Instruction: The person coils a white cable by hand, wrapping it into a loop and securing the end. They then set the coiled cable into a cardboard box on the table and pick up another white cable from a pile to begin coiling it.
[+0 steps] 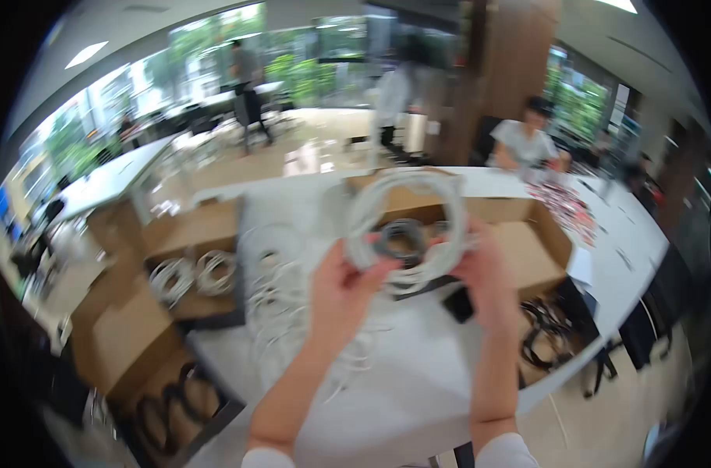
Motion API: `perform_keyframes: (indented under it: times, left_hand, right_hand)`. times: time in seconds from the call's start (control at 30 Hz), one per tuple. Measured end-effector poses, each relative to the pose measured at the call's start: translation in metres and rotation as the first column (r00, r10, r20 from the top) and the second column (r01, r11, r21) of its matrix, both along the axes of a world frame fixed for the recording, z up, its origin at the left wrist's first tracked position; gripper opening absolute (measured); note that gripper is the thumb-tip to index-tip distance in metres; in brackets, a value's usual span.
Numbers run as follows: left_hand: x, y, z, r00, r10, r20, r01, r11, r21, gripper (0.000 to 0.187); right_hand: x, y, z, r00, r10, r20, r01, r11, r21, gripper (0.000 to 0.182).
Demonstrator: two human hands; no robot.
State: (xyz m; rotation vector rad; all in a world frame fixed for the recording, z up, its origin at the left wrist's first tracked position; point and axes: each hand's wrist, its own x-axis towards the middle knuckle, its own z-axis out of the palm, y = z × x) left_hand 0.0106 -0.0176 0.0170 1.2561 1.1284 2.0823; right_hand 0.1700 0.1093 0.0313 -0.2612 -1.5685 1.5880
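Both hands hold up a coil of white cable [363, 218], wound into a wide ring, above the table. My left hand [341, 282] grips its lower left side, and my right hand [482, 269] has its right side; motion blurs the fingers. Through the ring shows a dark grey coil [403, 240] in a cardboard box behind. On the table, left of my left hand, lies a tangle of loose white cables [273, 296]. Below and right of my right hand, black cables [544, 334] lie in a box. A small black object [457, 304] is near that hand.
A cardboard box [191, 228] on the left holds two white coils [216, 272]. Nearer, another box [129, 335] contains black coils [154, 421]. Across the white table [418, 390] at right sits a person [524, 144] by a red-and-white pile [562, 204]. Other people stand farther back.
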Motion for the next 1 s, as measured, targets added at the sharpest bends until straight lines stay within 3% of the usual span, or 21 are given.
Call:
perform_keyframes:
  times: [0.07, 0.1, 0.17, 0.4, 0.6, 0.73, 0.8, 0.93, 1.0]
  left_hand:
    - [-0.003, -0.008, 0.002, 0.999, -0.022, 0.046, 0.022, 1.0, -0.006, 0.036]
    - [0.0, -0.009, 0.002, 0.996, -0.034, 0.078, 0.028, 0.996, 0.079, 0.037]
    - [0.001, -0.018, 0.007, 0.997, -0.008, 0.074, 0.003, 0.998, 0.059, 0.037]
    - [-0.026, -0.031, 0.007, 0.982, 0.123, 0.145, -0.142, 0.982, 0.125, 0.033]
    - [-0.102, -0.067, 0.011, 0.903, 0.328, 0.277, -0.324, 0.944, -0.061, 0.039]
    - [-0.183, -0.098, -0.035, 0.797, 0.353, 0.491, -0.345, 0.932, -0.109, 0.04]
    - [-0.221, -0.114, -0.059, 0.73, 0.446, 0.517, -0.389, 0.894, -0.223, 0.037]
    - [-0.291, -0.149, -0.11, 0.713, 0.564, 0.416, -0.369, 0.807, -0.461, 0.03]
    - [-0.316, -0.156, -0.133, 0.723, 0.62, 0.306, -0.438, 0.753, -0.492, 0.029]
  right_hand:
    - [0.002, -0.001, 0.002, 0.997, -0.076, -0.02, 0.078, 0.992, 0.101, 0.058]
    - [0.005, 0.0, 0.003, 0.996, -0.083, -0.018, 0.083, 0.995, 0.047, 0.061]
    - [0.012, -0.002, 0.005, 0.992, -0.069, -0.104, 0.076, 0.995, 0.066, 0.052]
    - [0.014, -0.006, 0.016, 0.988, -0.094, -0.118, 0.106, 0.99, 0.093, 0.048]
    - [0.015, -0.009, 0.016, 0.989, -0.06, -0.138, 0.077, 0.989, 0.123, 0.043]
    - [0.021, -0.009, 0.018, 0.988, -0.07, -0.137, 0.089, 0.986, 0.141, 0.04]
    - [0.026, -0.01, 0.02, 0.986, -0.087, -0.143, 0.108, 0.983, 0.147, 0.038]
    - [0.033, -0.014, 0.022, 0.982, -0.084, -0.169, 0.111, 0.981, 0.157, 0.036]
    - [0.033, -0.017, 0.021, 0.987, -0.065, -0.147, 0.092, 0.98, 0.179, 0.035]
